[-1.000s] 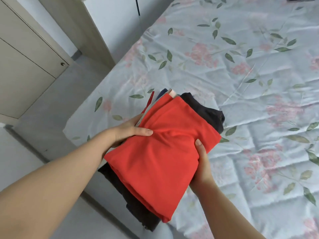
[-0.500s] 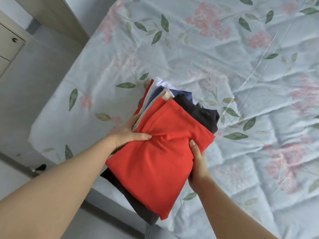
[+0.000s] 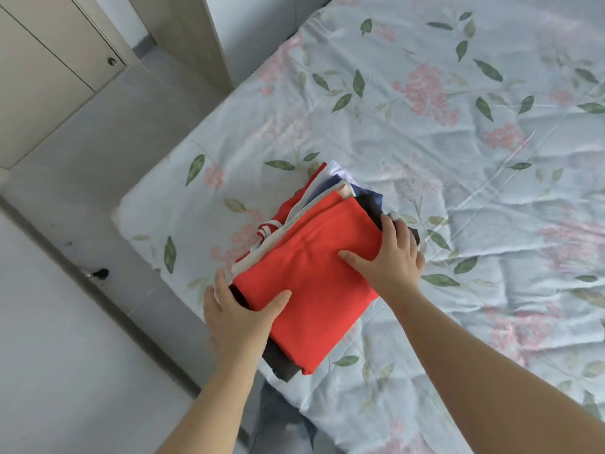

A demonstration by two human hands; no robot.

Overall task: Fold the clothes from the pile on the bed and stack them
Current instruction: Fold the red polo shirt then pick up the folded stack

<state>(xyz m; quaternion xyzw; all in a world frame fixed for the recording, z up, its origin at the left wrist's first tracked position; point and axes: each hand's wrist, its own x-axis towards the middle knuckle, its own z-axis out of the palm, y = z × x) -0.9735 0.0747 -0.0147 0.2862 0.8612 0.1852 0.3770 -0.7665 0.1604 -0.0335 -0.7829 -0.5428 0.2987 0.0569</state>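
Observation:
A stack of folded clothes [image 3: 314, 280] lies near the bed's front left corner, a red garment on top. White, navy, beige and dark layers stick out at its far and near ends. My left hand [image 3: 239, 319] grips the stack's near left corner, thumb on the red top. Over at the far right corner, my right hand [image 3: 389, 257] lies spread on the stack, its fingers curled over the dark layer at the edge.
The bed [image 3: 458, 158] has a pale blue quilt with pink flowers and green leaves. A grey floor strip runs along its left side, with beige cabinets [image 3: 49, 77] beyond. A small dark door stop [image 3: 100, 273] sits on the floor.
The stack has come down from the air onto the bed corner. My left hand shifted to its near left corner, and my right hand went up to its far right corner.

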